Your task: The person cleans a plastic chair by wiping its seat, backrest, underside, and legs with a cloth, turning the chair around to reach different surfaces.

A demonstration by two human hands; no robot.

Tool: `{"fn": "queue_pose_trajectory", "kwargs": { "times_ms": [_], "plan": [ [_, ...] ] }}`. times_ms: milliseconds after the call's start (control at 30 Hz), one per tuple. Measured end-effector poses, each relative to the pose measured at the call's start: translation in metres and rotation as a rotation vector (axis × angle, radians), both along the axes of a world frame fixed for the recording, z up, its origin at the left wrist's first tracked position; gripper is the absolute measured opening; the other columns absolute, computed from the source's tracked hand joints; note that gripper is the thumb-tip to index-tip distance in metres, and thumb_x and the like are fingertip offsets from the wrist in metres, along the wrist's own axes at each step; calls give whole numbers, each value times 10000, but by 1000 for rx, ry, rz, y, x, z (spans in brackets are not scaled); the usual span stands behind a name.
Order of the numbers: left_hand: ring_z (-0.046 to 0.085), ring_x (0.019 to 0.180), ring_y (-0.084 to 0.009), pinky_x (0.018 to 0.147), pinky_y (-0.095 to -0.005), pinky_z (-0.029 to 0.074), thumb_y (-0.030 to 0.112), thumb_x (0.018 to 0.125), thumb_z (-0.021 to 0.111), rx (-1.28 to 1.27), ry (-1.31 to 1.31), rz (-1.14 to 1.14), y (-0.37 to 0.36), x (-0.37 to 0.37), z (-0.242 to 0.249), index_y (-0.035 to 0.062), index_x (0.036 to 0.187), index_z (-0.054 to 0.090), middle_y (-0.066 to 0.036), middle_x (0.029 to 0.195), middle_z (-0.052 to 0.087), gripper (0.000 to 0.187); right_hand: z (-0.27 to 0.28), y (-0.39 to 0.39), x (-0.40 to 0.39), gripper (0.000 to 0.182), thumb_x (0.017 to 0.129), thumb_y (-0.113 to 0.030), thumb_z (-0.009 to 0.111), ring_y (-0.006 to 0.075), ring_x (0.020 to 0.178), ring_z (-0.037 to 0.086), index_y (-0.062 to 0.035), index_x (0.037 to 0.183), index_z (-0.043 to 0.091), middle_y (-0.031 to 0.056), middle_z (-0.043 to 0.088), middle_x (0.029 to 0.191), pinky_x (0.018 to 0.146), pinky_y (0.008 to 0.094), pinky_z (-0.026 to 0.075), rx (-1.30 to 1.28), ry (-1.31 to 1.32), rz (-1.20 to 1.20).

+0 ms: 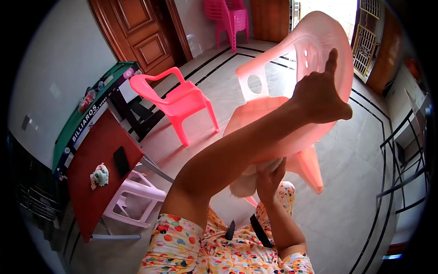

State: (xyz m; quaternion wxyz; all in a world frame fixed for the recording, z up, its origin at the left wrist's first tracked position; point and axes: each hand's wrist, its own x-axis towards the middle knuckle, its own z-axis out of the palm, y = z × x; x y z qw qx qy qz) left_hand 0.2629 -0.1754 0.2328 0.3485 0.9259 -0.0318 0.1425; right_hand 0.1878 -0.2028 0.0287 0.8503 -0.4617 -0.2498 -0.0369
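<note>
A pale pink plastic armchair [315, 39] is in front of me, turned at an angle, with one leg angling down to the right. My left arm crosses over it. My left hand [321, 96] is on the chair's curved side, one finger stretched up along the backrest and the thumb at the outer edge; its other fingers look folded and are partly hidden. Below the chair's near edge, my right hand [271, 178] is closed around part of a whitish fuzzy cloth-like thing [243, 186], which the chair and my left forearm partly cover.
A brighter pink armchair [178, 100] stands left of centre. A red table [98, 155] holds a black phone [121, 161] and a crumpled cloth [99, 176], with a pale stool [137, 198] beside it. Behind are a green billiards table [75, 121] and stacked pink chairs [228, 20]. Black metal railings [404, 160] stand right.
</note>
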Motion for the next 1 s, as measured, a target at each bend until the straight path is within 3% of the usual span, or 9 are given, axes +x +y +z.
{"fn": "queue_pose_trajectory", "kwargs": {
  "times_ms": [33, 167, 267, 367, 400, 467, 567, 700, 1000],
  "plan": [
    [581, 861, -387, 772, -374, 481, 235, 508, 606, -21, 60, -21, -4, 0, 4, 5, 1384, -11, -260, 873, 586, 1097, 6, 0, 1, 424, 800, -70, 551, 163, 999, 478, 31, 1186, 406, 97, 508, 1103, 869, 287, 385, -204, -8, -120],
    [443, 1124, -405, 946, -368, 372, 374, 571, 643, -95, -58, -133, -1, 22, -22, 74, 1404, 54, -276, 1184, 466, 1063, 37, -11, 19, 349, 769, -67, 622, 151, 923, 522, 38, 1074, 488, 93, 560, 1005, 803, 267, 424, -69, 155, 60],
    [420, 1178, -337, 980, -386, 314, 664, 675, 542, -58, 251, -267, 48, 11, -40, 69, 1381, 231, -259, 1223, 465, 974, 53, -22, 37, 284, 767, -71, 632, 141, 872, 539, 42, 1007, 531, 88, 582, 950, 766, 267, 440, -218, 93, 8],
    [552, 984, -261, 851, -371, 429, 739, 734, 404, -19, 411, -309, 112, -26, -51, 69, 1229, 499, -199, 1096, 564, 838, 62, -30, 56, 218, 747, -65, 652, 121, 767, 559, 38, 919, 566, 70, 603, 853, 697, 255, 458, -206, 136, -115],
    [574, 893, -216, 793, -333, 458, 714, 722, 473, -32, 656, -164, 145, -21, -79, 52, 1193, 531, -150, 1025, 595, 814, 66, -35, 61, 190, 737, -54, 667, 107, 721, 563, 32, 880, 576, 61, 609, 812, 660, 245, 461, -186, 175, -154],
    [516, 1024, -182, 912, -286, 385, 459, 702, 696, -228, 495, -271, 161, -41, -111, 10, 1175, 525, -99, 1076, 569, 674, 73, -41, 71, 191, 745, -78, 660, 116, 710, 570, 37, 874, 577, 66, 610, 810, 654, 251, 466, -182, 141, -188],
    [539, 1029, -203, 912, -299, 397, 148, 616, 705, -91, 126, -272, 145, -49, -123, 17, 1152, 531, -104, 1051, 592, 579, 76, -48, 83, 171, 778, -112, 624, 122, 704, 567, 28, 863, 578, 62, 608, 807, 650, 255, 463, -138, 175, -199],
    [597, 785, -315, 711, -375, 488, 86, 603, 612, 184, -218, 40, 122, -32, -135, 67, 935, 599, -134, 838, 621, 332, 75, -49, 93, 164, 788, -108, 607, 116, 731, 556, 22, 880, 569, 55, 596, 822, 666, 255, 457, -37, 164, -254],
    [578, 640, -335, 559, -397, 472, 69, 604, 542, 448, -286, 93, 118, -34, -141, 61, 802, 585, -122, 710, 606, 203, 72, -59, 104, 172, 812, -133, 583, 105, 760, 535, -2, 921, 554, 30, 573, 838, 698, 246, 447, 80, 116, -48]
  ]
}}
